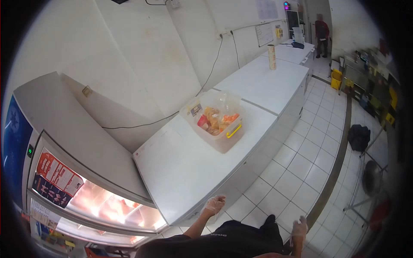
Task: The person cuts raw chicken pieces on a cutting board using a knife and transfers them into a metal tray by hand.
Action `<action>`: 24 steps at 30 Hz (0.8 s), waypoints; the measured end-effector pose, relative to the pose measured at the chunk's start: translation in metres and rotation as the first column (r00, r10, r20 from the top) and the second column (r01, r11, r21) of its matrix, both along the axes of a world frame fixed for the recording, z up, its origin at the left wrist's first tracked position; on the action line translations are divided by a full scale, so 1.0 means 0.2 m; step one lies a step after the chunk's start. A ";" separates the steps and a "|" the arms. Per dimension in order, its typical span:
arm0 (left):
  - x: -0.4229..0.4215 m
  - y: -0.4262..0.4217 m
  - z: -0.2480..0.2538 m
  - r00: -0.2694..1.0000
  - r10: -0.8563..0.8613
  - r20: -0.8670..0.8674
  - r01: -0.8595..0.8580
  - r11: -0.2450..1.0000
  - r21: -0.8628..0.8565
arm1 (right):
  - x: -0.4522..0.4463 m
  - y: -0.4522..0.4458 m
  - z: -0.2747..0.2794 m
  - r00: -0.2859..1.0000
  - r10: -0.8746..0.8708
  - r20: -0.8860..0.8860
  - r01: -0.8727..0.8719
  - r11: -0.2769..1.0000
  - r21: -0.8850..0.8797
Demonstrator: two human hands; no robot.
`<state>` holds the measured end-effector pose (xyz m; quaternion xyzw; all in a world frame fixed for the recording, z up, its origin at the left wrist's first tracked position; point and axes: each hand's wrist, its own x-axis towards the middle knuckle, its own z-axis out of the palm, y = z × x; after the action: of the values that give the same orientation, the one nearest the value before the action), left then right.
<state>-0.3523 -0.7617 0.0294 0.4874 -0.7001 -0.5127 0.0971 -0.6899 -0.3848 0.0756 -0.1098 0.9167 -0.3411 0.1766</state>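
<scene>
My left hand point(214, 205), in a clear plastic glove, hangs beside the front edge of the white chest freezer point(172, 172). Its fingers are loosely bent, with nothing visible in them. At the lower right, my right hand point(299, 230), also gloved, hovers over the tiled floor with fingers slightly apart and no object seen in it. On the freezer lid, beyond both hands, stands a clear plastic tub point(221, 144) with a yellow handle point(234, 130). Bags of orange and brown food point(211, 120) and a red packet point(202, 121) lie inside it.
An upright glass-door fridge point(99, 202), lit inside, stands at the left. A second chest freezer point(266, 84) bears a patterned cylinder point(272, 57). A person point(321, 34) stands far back. A black bag point(359, 137) and metal racks line the right side of the tiled floor point(297, 159).
</scene>
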 end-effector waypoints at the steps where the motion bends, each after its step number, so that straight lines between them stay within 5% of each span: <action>1: -0.15 0.04 0.06 1.000 0.030 0.001 -0.030 1.000 -0.007 | -0.16 -0.09 0.07 0.997 0.081 -0.009 -0.081 0.997 -0.003; 3: -0.51 0.03 0.23 0.998 0.061 -0.010 -0.062 0.998 -0.025 | -0.45 -0.36 0.20 0.984 0.176 0.014 -0.176 0.984 -0.016; 5: -0.83 -0.01 0.34 0.995 -0.082 0.064 0.086 0.994 -0.069 | -0.80 -0.66 0.13 0.942 0.333 -0.033 -0.335 0.936 -0.106; 10: -1.61 -0.36 0.30 0.978 -0.129 -0.164 0.111 0.987 -0.118 | -1.50 -1.81 0.36 0.632 0.630 -0.451 -0.766 0.596 -0.240; 16: -2.51 -1.05 0.15 0.940 0.014 -0.341 -0.089 0.975 -0.203 | -1.87 -3.35 0.99 0.310 0.660 -0.684 -0.950 0.230 -0.209; 19: -2.86 -1.52 0.07 0.911 0.209 -0.357 -0.359 0.827 -0.433 | -2.00 -4.17 1.35 0.143 0.606 -0.782 -0.988 0.046 -0.145; 24: -3.09 -2.10 -0.04 0.808 0.508 -0.298 -0.585 0.637 -0.502 | -2.06 -5.49 2.05 -0.123 0.481 -0.868 -0.991 -0.012 0.134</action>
<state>-0.9697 -1.1807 0.0219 0.5895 -0.6316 -0.2549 0.4343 -1.1021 -1.4819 0.4851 -0.8380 0.4225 -0.3358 -0.0811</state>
